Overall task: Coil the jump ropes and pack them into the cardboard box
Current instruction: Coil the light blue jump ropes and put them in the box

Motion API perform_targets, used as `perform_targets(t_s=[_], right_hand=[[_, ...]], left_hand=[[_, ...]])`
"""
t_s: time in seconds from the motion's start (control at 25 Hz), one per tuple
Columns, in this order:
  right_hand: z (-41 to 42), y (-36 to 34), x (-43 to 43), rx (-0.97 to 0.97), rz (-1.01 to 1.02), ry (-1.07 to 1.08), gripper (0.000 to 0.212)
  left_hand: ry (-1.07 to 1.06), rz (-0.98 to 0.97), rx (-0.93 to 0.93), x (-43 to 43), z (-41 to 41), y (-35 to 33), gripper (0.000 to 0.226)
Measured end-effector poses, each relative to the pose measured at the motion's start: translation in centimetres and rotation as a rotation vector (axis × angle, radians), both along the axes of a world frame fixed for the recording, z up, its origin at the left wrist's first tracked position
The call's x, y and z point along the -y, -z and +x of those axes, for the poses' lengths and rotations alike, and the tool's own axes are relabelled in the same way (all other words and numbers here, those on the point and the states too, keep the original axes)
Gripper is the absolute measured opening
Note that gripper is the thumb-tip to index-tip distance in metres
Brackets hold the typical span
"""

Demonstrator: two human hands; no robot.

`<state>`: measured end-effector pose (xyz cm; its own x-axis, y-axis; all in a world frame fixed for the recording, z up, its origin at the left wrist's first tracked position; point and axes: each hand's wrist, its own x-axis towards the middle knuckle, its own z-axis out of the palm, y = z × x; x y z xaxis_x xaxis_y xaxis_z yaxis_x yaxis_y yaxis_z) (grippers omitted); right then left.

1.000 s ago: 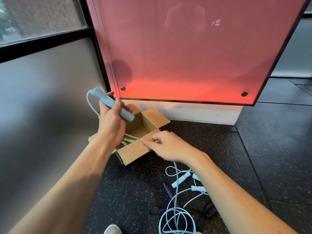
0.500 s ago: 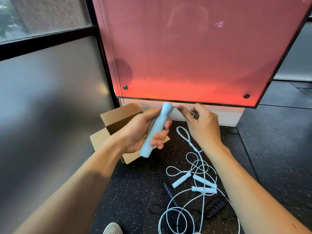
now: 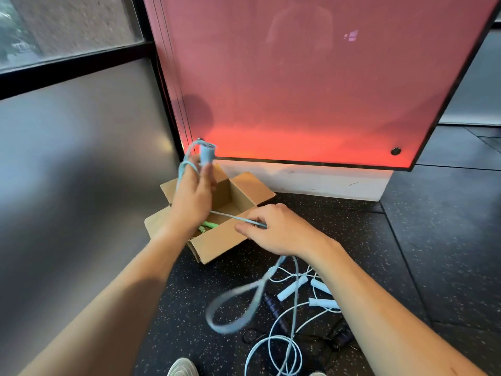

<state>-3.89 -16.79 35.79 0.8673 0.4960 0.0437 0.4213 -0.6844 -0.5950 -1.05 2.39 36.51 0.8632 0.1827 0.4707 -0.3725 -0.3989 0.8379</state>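
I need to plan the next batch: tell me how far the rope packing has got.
Done: one green rope lies in the cardboard box. In hand: the left hand grips a blue handle while the right hand pinches its cord. Left: pale-handled ropes and a dark-handled rope lie loose on the floor.
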Motion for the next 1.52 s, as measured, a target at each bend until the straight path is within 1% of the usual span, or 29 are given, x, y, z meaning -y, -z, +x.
perform_targets(t_s=[0.04, 0.08, 0.12, 0.16, 0.2, 0.24, 0.28, 0.32, 0.4, 0.48, 0.56, 0.64, 0.72, 0.76, 0.8, 0.88, 0.96, 1.08, 1.12, 1.16, 1.2, 1.24, 1.32, 1.36, 1.44, 1.48, 1.52], right_hand=[[-0.1, -0.3, 0.2, 0.021, -0.001, -0.029, 0.039], [-0.4, -0.6, 0.3, 0.046, 0.002, -0.067, 0.040], [-0.6, -0.7, 0.5, 0.084, 0.007, -0.090, 0.040], [-0.7, -0.7, 0.8, 0.147, 0.017, -0.084, 0.038], [-0.5, -0.7, 1.2, 0.224, 0.031, -0.047, 0.035], [-0.1, -0.5, 1.8, 0.301, 0.045, 0.005, 0.031], [0.3, -0.4, 2.5, 0.355, 0.061, 0.058, 0.030], [0.8, -0.2, 3.2, 0.382, 0.092, 0.108, 0.033], [1.6, 0.0, 4.2, 0.394, 0.228, 0.204, 0.046], [2.2, -0.2, 4.5, 0.432, 0.357, 0.247, 0.053], [2.5, -0.3, 4.5, 0.468, 0.368, 0.198, 0.049], [2.6, 0.2, 4.5, 0.508, 0.260, 0.128, 0.041], [2.7, 1.1, 4.4, 0.491, 0.134, 0.129, 0.023], [2.9, 1.5, 4.3, 0.473, 0.105, 0.126, 0.014], [2.9, 1.7, 4.1, 0.459, 0.103, 0.107, 0.011], [2.8, 1.9, 3.4, 0.400, 0.144, 0.018, 0.031], [2.2, 1.8, 2.5, 0.278, 0.180, -0.058, 0.040], [1.3, 2.0, 1.7, 0.047, 0.037, -0.096, 0.042], [1.4, 1.9, 1.9, -0.003, 0.009, -0.071, 0.039], [1.5, 1.5, 2.3, -0.017, -0.011, -0.035, 0.036], [1.7, 0.9, 3.0, -0.011, -0.036, 0.003, 0.035], [1.8, 0.3, 3.8, -0.006, -0.052, 0.043, 0.035], [2.0, -0.5, 5.1, -0.004, 0.020, 0.116, 0.033], [2.0, -0.8, 5.5, -0.012, 0.119, 0.134, 0.031], [1.7, -1.0, 5.6, -0.081, 0.427, 0.107, 0.029], [1.5, -1.2, 5.3, -0.135, 0.609, 0.076, 0.030], [1.6, -1.4, 5.0, -0.183, 0.768, 0.054, 0.033]], left_hand=[[0.007, 0.264, 0.039, 0.3, 0.0, 0.6, 0.024], [0.020, 0.461, 0.025, 0.7, -0.2, 0.9, 0.029], [0.024, 0.572, -0.087, 1.1, -0.3, 1.0, 0.036], [0.062, 0.575, -0.314, 1.4, -0.5, 1.1, 0.048], [0.175, 0.495, -0.590, 1.5, -0.9, 1.1, 0.066], [0.346, 0.374, -0.845, 1.7, -1.5, 1.2, 0.082], [0.533, 0.233, -1.035, 2.0, -1.9, 1.2, 0.092], [0.708, 0.079, -1.147, 2.2, -2.2, 1.0, 0.094], [0.943, -0.220, -1.213, 2.4, -2.5, 0.0, 0.081], [1.077, -0.430, -1.204, 2.8, -2.8, -1.4, 0.063], [1.148, -0.556, -1.155, 2.9, -2.9, -2.0, 0.051], [1.199, -0.716, -1.072, 2.6, -2.7, -2.2, 0.046], [1.268, -0.954, -0.918, 2.2, -2.2, -2.6, 0.045], [1.279, -1.064, -0.831, 2.0, -2.1, -2.8, 0.045], [1.256, -1.151, -0.746, 1.9, -2.0, -3.0, 0.043], [1.117, -1.279, -0.576, 2.2, -1.8, -3.1, 0.037], [0.902, -1.373, -0.392, 2.5, -1.7, -3.0, 0.034], [0.570, -1.451, -0.154, 1.4, -1.0, -3.3, 0.032], [0.444, -1.425, -0.108, 0.5, -0.7, -3.2, 0.031], [0.324, -1.358, -0.073, -0.6, -0.3, -2.8, 0.031], [0.212, -1.234, -0.049, -1.7, -0.1, -2.5, 0.029], [0.100, -1.048, -0.044, -2.6, 0.1, -2.0, 0.027], [-0.094, -0.568, -0.090, -3.8, 0.0, -1.2, 0.023], [-0.161, -0.330, -0.144, -3.9, -0.1, -0.7, 0.025], [-0.198, 0.079, -0.300, -3.8, -0.1, 0.7, 0.037], [-0.195, 0.244, -0.378, -3.4, -0.1, 1.2, 0.042], [-0.175, 0.366, -0.431, -2.9, -0.2, 1.6, 0.046]])
